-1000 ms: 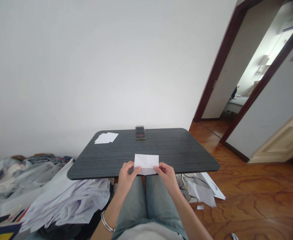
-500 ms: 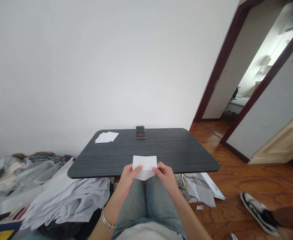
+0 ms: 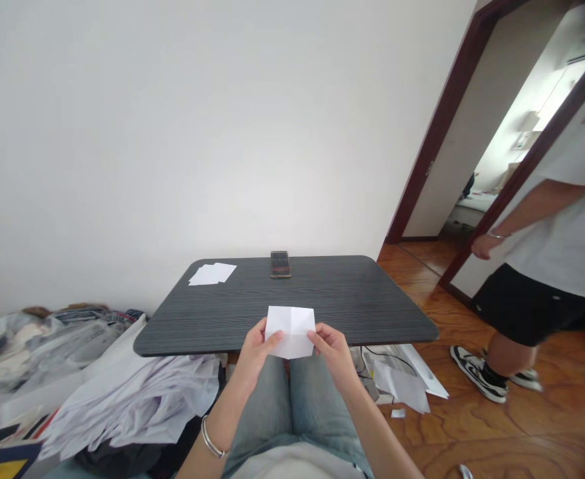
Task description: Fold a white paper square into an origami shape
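A small white sheet of paper [image 3: 291, 327] with crossing crease lines is stretched between my hands, just over the near edge of the dark table [image 3: 342, 293]. My left hand [image 3: 257, 346] pinches its left edge, thumb on top. At the opposite edge, my right hand [image 3: 329, 342] grips the paper the same way. The fingers behind the sheet are hidden. Farther back on the tabletop lie several loose white paper pieces [image 3: 212, 273] at the left. A phone [image 3: 280, 264] rests at the far edge near the middle.
White cloth [image 3: 137, 399] and bagged clothes [image 3: 57, 346] are heaped to the left of the table. Papers and cables lie in a box [image 3: 387, 372] under its right side. Another person [image 3: 546, 233] stands at the right, near a doorway [image 3: 436, 133].
The paper has tilted slightly and shows its creases more clearly, while both hands keep their grip. At the right, the other person has stepped further into view.
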### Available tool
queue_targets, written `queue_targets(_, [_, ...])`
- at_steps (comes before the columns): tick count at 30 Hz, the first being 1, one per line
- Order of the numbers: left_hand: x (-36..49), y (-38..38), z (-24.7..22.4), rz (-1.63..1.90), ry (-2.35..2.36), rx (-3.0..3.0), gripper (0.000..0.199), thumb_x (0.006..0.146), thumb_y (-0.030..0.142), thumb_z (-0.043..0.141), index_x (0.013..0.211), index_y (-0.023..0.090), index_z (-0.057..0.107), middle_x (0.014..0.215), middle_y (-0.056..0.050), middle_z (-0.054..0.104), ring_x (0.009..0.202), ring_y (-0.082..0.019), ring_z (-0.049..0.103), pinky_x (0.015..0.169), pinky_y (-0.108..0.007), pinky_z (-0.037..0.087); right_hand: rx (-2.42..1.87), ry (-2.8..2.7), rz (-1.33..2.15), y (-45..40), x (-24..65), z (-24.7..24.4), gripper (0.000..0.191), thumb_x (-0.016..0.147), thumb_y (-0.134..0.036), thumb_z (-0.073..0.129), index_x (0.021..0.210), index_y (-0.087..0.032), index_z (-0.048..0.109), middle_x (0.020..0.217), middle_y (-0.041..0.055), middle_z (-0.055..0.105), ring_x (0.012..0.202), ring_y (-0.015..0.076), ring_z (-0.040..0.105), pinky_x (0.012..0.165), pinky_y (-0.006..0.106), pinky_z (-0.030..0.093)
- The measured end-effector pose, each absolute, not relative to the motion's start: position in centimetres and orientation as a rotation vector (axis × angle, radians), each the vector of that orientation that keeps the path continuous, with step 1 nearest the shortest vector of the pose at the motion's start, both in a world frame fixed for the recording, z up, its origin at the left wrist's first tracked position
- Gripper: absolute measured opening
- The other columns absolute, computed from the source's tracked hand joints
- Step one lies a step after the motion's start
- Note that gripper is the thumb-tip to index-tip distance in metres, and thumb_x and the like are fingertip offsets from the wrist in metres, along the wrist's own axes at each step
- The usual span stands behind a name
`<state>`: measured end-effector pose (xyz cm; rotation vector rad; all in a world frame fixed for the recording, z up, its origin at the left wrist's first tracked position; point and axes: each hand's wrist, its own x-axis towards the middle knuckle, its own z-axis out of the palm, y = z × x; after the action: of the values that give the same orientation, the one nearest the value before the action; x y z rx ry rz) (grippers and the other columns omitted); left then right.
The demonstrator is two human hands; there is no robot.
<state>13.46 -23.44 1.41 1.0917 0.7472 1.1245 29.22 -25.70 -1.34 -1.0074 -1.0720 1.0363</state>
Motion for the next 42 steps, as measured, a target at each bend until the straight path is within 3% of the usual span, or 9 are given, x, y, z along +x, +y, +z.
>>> queue_targets(3, [13.1, -23.3, 1.1, 1.16, 0.741, 1.176, 0.078, 0.058, 0.032, 0.076, 0.126, 0.015, 0.042, 0.099, -0.01, 0.067, 0.086, -0.022, 0.062, 0.075, -0.03, 0.047, -1.014, -1.042, 1.022, -25.7, 29.3, -1.3, 0.031, 0.07, -0.045, 0.064, 0.061, -0.017, 0.055, 0.051, -0.0037, 0.046, 0.046, 0.0084, 0.036, 0.043, 0.021, 0.028])
queue_targets(6, [12.4, -23.2, 0.8, 1.177, 0.789, 1.3, 0.091, 0.064, 0.027, 0.072, 0.139, 0.019, 0.02, 0.091, -0.006, 0.068, 0.083, -0.019, 0.062, 0.079, -0.03, 0.046, -1.007, -1.015, 1.004, -25.7, 29.5, -1.4, 0.03, 0.069, -0.045, 0.066, 0.061, -0.017, 0.055, 0.051, -0.0037, 0.047, 0.045, 0.008, 0.037, 0.042, 0.02, 0.028])
queue_targets(9, [11.7, -23.1, 0.7, 1.181, 0.866, 1.425, 0.071, 0.07, 0.029, 0.067, 0.133, 0.018, 0.035, 0.085, -0.005, 0.069, 0.08, -0.019, 0.062, 0.077, -0.029, 0.046, -1.011, -1.007, 0.999, -25.6, 29.6, -1.5, 0.03, 0.068, -0.045, 0.066, 0.063, -0.017, 0.055, 0.052, -0.003, 0.048, 0.046, 0.0084, 0.038, 0.042, 0.02, 0.03])
queue_targets(12, [11.2, -22.9, 0.6, 1.174, 0.921, 1.481, 0.043, 0.071, 0.03, 0.065, 0.111, 0.016, 0.058, 0.088, -0.007, 0.07, 0.08, -0.02, 0.062, 0.075, -0.028, 0.046, -0.989, -1.005, 1.012, -25.6, 29.6, -1.6, 0.029, 0.068, -0.044, 0.066, 0.07, -0.017, 0.057, 0.056, -0.0015, 0.052, 0.048, 0.0093, 0.041, 0.041, 0.02, 0.03])
queue_targets(16, [11.0, -22.7, 0.5, 1.167, 0.945, 1.492, 0.029, 0.072, 0.029, 0.064, 0.098, 0.016, 0.064, 0.088, -0.008, 0.07, 0.079, -0.019, 0.063, 0.07, -0.026, 0.046, -0.933, -0.992, 1.008, -25.8, 29.6, -1.4, 0.046, 0.068, -0.036, 0.069, 0.107, -0.019, 0.051, 0.06, -0.0031, 0.054, 0.051, 0.0105, 0.045, 0.042, 0.019, 0.032])
queue_targets(19, [11.1, -22.6, 0.4, 1.186, 0.95, 1.445, 0.027, 0.071, 0.029, 0.064, 0.095, 0.015, 0.064, 0.086, -0.007, 0.07, 0.076, -0.019, 0.063, 0.068, -0.025, 0.047, -0.907, -1.036, 0.957, -26.0, 29.7, -1.3, 0.053, 0.069, -0.029, 0.069, 0.117, -0.022, 0.048, 0.067, -0.002, 0.057, 0.059, 0.0124, 0.051, 0.05, 0.021, 0.039])
queue_targets(24, [11.3, -22.6, 0.6, 1.225, 0.963, 1.375, 0.027, 0.069, 0.03, 0.066, 0.091, 0.014, 0.064, 0.081, -0.007, 0.071, 0.074, -0.019, 0.063, 0.064, -0.025, 0.047, -0.991, -1.145, 0.857, -26.0, 30.1, -1.9, 0.034, 0.068, -0.027, 0.069, 0.1, -0.019, 0.064, 0.079, 0.0041, 0.063, 0.07, 0.016, 0.054, 0.059, 0.026, 0.045])
queue_targets(34, [11.9, -22.9, 0.5, 1.193, 0.923, 1.357, 0.027, 0.069, 0.029, 0.066, 0.092, 0.015, 0.063, 0.078, -0.006, 0.071, 0.072, -0.018, 0.064, 0.065, -0.024, 0.046, -1.042, -1.092, 0.847, -25.8, 30.1, -2.5, 0.025, 0.067, -0.023, 0.069, 0.092, -0.019, 0.069, 0.064, -0.0002, 0.06, 0.057, 0.0127, 0.052, 0.056, 0.026, 0.043])
queue_targets(42, [11.8, -22.8, -0.1, 1.181, 0.934, 1.442, 0.032, 0.071, 0.028, 0.064, 0.1, 0.015, 0.061, 0.083, -0.007, 0.072, 0.077, -0.02, 0.065, 0.069, -0.025, 0.047, -0.99, -1.108, 0.926, -25.9, 29.8, -2.4, 0.032, 0.068, -0.021, 0.069, 0.099, -0.019, 0.067, 0.073, 0.0027, 0.066, 0.067, 0.0163, 0.059, 0.066, 0.03, 0.048])
